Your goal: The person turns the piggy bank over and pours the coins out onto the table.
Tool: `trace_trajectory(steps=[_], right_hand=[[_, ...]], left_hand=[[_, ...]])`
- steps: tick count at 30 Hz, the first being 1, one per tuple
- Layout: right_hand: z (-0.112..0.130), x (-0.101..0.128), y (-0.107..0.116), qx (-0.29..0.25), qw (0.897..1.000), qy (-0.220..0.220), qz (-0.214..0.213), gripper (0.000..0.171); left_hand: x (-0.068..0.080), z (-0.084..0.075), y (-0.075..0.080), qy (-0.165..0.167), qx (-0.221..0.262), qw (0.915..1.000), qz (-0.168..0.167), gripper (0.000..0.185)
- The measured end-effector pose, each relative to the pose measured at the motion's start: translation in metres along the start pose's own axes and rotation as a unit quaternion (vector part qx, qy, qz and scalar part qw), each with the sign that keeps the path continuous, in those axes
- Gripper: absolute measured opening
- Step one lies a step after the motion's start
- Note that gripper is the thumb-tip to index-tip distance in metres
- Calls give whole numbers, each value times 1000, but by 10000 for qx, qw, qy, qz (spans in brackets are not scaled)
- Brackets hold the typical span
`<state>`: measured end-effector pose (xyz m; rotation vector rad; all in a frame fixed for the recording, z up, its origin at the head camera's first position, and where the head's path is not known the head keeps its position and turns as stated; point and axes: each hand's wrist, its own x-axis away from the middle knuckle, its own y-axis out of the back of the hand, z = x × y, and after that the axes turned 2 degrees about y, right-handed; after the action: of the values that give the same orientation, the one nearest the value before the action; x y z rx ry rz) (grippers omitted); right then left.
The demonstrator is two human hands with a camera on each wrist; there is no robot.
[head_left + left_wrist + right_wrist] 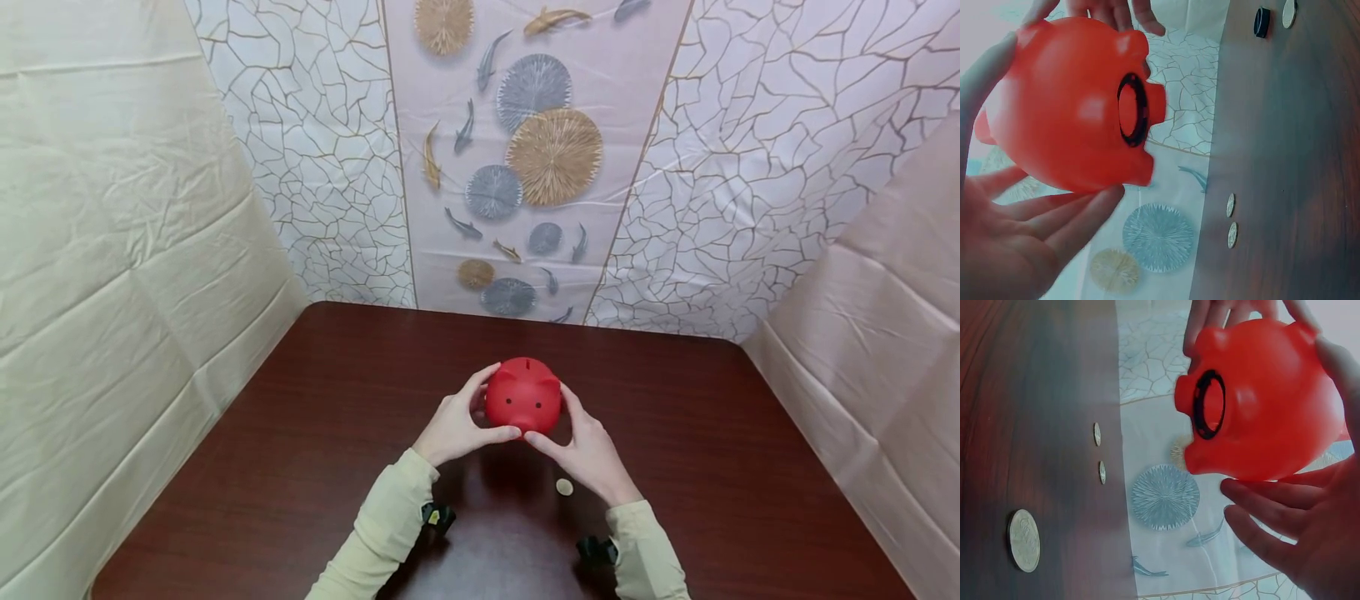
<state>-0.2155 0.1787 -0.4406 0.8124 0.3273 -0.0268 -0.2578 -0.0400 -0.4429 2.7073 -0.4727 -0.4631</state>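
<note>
A red piggy bank (523, 396) is held up off the dark wooden table (300, 467) between both hands, snout toward me and slot on top. My left hand (456, 427) grips its left side with fingers curled round it, and my right hand (587, 447) grips the right side the same way. From below, the piggy bank (1072, 106) (1260, 400) shows a round black-ringed hole in its belly. A small black cap (1262, 22) lies on the table. One coin (564, 487) lies under my right wrist.
Two coins (1231, 220) (1099, 453) lie side by side on the table beyond the bank, and a larger-looking coin (1024, 540) lies closer. Patterned sheets wall in the table at the back and both sides. Cream sleeves cover both forearms.
</note>
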Motion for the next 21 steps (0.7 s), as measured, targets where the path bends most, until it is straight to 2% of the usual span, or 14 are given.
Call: trace_trajectory(steps=[5, 8, 11, 14, 17, 21], right_hand=[[-1, -2, -2, -375, 9962, 718, -308, 103], [-2, -3, -5, -329, 9891, 1289, -627, 111], [-2, -4, -7, -153, 9791, 1762, -1002, 118], [-1, -7, -8, 30, 9679, 2105, -1370, 120], [1, -8, -8, 101, 9618, 2217, -1602, 119], [3, -7, -7, -20, 9560, 2346, -1758, 112]], left_hand=[[-2, 1, 0, -542, -53, 9985, 83, 100], [-2, 1, -2, -1032, -214, 9944, 46, 109], [-2, 0, -5, -1504, -346, 9879, -124, 113], [-2, -1, -6, -1912, -394, 9801, -362, 110], [-2, -2, -7, -2313, -391, 9705, -565, 104], [-1, -3, -7, -2946, -599, 9499, -853, 97]])
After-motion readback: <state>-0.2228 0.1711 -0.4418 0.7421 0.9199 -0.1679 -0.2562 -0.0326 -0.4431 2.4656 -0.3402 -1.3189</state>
